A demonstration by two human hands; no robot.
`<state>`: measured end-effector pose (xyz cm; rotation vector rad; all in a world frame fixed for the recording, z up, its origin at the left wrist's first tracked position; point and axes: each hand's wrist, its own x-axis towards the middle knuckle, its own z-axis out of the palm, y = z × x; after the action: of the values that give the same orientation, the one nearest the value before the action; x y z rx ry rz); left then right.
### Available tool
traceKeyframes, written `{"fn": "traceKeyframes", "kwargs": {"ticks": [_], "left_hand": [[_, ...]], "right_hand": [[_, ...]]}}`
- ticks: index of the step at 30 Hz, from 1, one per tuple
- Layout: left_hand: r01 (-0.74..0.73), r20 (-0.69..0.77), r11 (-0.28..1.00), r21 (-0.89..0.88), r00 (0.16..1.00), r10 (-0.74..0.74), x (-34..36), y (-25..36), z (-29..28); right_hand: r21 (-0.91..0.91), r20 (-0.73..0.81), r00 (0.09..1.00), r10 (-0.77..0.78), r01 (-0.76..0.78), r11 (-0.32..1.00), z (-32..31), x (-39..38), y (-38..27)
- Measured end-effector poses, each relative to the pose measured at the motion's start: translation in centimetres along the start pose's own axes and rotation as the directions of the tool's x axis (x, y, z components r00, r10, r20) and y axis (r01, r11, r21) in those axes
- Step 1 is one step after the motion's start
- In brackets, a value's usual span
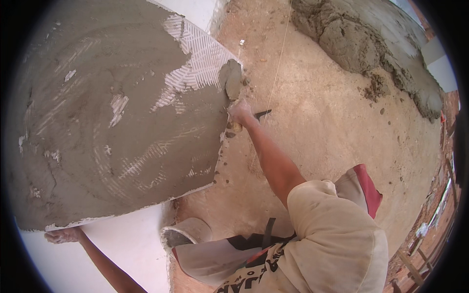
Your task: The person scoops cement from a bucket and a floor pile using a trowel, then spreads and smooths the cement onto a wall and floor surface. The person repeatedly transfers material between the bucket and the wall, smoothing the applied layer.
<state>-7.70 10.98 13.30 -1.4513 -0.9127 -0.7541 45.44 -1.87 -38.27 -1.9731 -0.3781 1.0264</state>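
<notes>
A large panel (pixel 97 161), smeared with grey mortar, fills the left half of the view. White ridges show through in patches, most of all near its upper right corner. My right hand (pixel 239 112) is closed at the panel's right edge around what looks like a trowel, its mortar-coated blade (pixel 230 80) lying against that edge; the handle is mostly hidden by the fingers. Down at the lower left, my left hand (pixel 63 235) is whitened with dust and grips the panel's lower edge, part of its fingers out of sight behind it.
A mortar-stained bucket (pixel 195 229) stands on the ground beside my body. Wet mortar (pixel 361 44) is heaped at the upper right. A thin string (pixel 281 63) crosses the sandy ground (pixel 332 127). White wall (pixel 127 244) shows below the panel, and wooden pieces (pixel 413 268) lie far right.
</notes>
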Motion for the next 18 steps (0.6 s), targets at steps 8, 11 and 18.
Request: {"fn": "traceKeyframes", "kwargs": {"ticks": [8,11,18], "left_hand": [[-0.009,-0.014,1.0,0.016,1.0,0.009,0.3,0.8,1.3],[-0.004,0.025,1.0,-0.001,1.0,0.004,0.1,-0.4,0.8],[0.079,0.042,0.996,-0.038,0.996,-0.077,0.3,3.2,0.1]], "right_hand": [[0.21,-0.104,0.995,-0.003,0.025,0.977,4.0,-6.6,2.9],[0.249,-0.141,0.99,-0.001,0.036,0.968,3.2,-5.0,2.5],[0.733,0.177,0.984,-0.032,-0.111,0.671,-1.9,1.8,2.4]]}}
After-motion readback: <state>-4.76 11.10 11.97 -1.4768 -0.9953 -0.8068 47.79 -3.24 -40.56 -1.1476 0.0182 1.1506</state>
